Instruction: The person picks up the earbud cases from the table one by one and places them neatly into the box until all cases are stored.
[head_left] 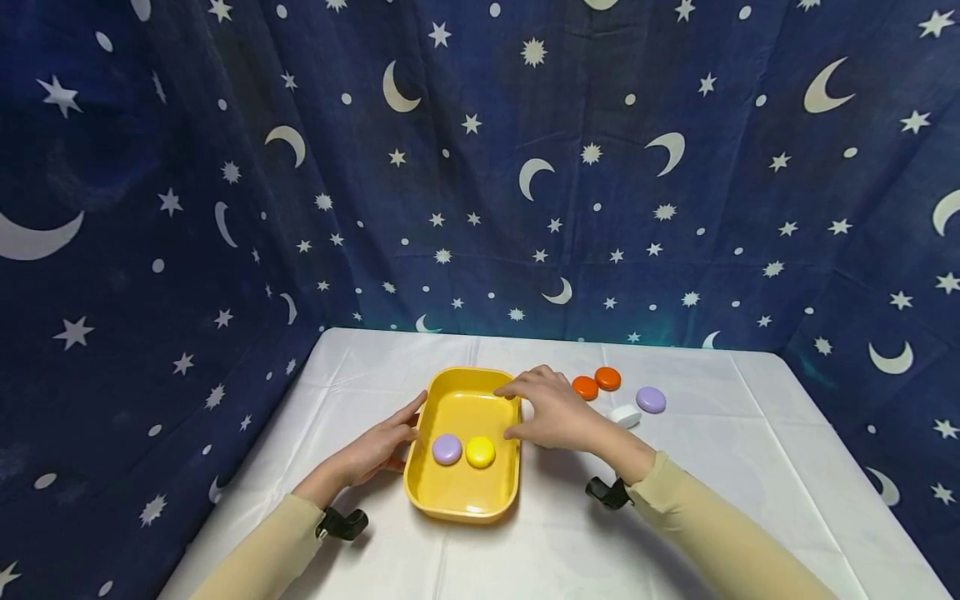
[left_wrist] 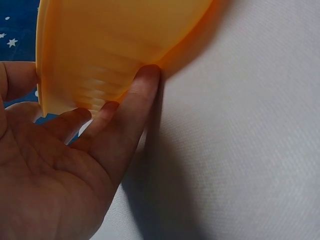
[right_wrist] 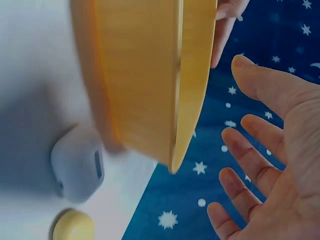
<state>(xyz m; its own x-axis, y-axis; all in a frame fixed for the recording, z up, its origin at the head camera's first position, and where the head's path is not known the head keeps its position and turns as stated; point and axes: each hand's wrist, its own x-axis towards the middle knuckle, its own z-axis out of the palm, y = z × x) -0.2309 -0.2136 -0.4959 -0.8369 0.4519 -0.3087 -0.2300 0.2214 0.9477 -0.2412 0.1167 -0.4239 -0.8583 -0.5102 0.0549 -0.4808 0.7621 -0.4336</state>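
Observation:
A yellow tray (head_left: 462, 510) holds a purple disc (head_left: 447, 449) and a yellow disc (head_left: 481, 452), side by side. My left hand (head_left: 375, 450) touches the tray's outer left wall; in the left wrist view its fingers (left_wrist: 127, 120) reach along the wall, one tip at the lower edge. Over the tray's right rim is my right hand (head_left: 551, 410), thumb and fingers spread apart. The right wrist view shows that hand (right_wrist: 275, 155) with nothing in its grasp, beside the tray's side wall (right_wrist: 137, 75).
Two orange discs (head_left: 585, 387) and another purple disc (head_left: 651, 400) lie right of the tray. A white rounded piece (head_left: 624, 416) is partly behind my right wrist. The right wrist view has a slotted white piece (right_wrist: 77, 164) near a pale yellow one (right_wrist: 74, 226). A starry cloth (head_left: 480, 208) hangs behind the white table (head_left: 720, 467).

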